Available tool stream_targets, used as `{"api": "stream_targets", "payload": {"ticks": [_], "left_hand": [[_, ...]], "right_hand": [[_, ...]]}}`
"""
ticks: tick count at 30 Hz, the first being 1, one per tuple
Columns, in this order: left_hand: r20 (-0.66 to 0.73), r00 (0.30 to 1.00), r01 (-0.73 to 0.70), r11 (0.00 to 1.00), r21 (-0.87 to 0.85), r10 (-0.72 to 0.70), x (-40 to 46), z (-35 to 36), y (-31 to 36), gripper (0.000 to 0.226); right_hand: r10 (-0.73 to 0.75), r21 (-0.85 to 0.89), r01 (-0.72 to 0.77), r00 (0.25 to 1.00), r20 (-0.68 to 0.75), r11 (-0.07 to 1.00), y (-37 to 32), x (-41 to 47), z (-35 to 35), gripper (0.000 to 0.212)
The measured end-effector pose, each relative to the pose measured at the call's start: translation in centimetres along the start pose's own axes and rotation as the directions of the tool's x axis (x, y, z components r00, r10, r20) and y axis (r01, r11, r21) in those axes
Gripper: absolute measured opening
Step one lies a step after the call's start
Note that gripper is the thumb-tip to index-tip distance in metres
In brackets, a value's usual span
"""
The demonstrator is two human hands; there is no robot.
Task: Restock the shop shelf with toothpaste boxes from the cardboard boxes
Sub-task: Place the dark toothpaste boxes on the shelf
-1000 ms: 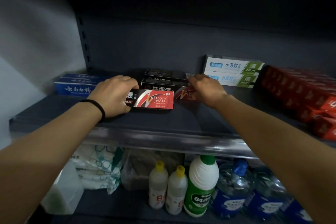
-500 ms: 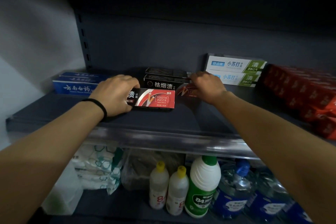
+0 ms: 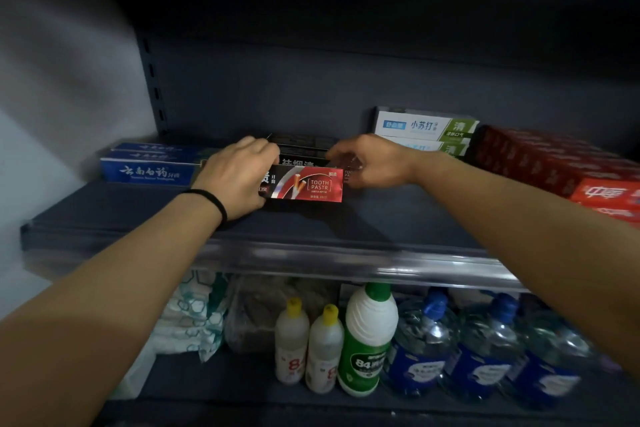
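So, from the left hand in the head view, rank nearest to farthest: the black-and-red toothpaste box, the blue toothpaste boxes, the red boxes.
1. Black-and-red toothpaste box: under the left hand, touching it.
2. Blue toothpaste boxes: just to its left.
3. Red boxes: far right of the shelf, beyond the right hand.
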State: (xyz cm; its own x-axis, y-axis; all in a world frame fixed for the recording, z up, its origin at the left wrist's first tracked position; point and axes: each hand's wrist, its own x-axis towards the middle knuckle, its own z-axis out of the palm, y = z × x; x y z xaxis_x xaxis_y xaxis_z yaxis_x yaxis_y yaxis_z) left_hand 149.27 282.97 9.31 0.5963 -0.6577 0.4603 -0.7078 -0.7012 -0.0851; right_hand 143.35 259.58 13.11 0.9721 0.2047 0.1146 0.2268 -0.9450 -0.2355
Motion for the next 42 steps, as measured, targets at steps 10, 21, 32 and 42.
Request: {"api": "stream_targets", "payload": {"ticks": [10,21,32,42], "left_hand": [[-0.069,0.993,-0.088,0.987,0.131,0.098,-1.1,-0.9,3.0,0.047],[0.035,0.997,0.069,0.988,-0.139,-0.064,-0.5,-3.8,0.3,0.077],[0.160,0.980,0.155,0.955,-0.255,-0.117,1.1,-0.9,-3.3,0.039],[0.102,0.988,0.130,0.974,-0.187,-0.112,3.2,2.6,-4.7,0.028]], "right_hand": [[0.038,-0.172,-0.020,0.994,0.100,0.985,-1.6,-1.8,-1.6,0.037],[0.118,-0.026,-0.119,0.993,-0.030,0.993,0.1,-2.8,-2.8,0.039],[0.176,-0.054,-0.178,0.984,-0.041,0.983,2.2,-1.6,-1.0,0.041],[0.169,-0.180,-0.175,0.984,-0.051,0.968,4.1,0.6,1.0,0.041]]}}
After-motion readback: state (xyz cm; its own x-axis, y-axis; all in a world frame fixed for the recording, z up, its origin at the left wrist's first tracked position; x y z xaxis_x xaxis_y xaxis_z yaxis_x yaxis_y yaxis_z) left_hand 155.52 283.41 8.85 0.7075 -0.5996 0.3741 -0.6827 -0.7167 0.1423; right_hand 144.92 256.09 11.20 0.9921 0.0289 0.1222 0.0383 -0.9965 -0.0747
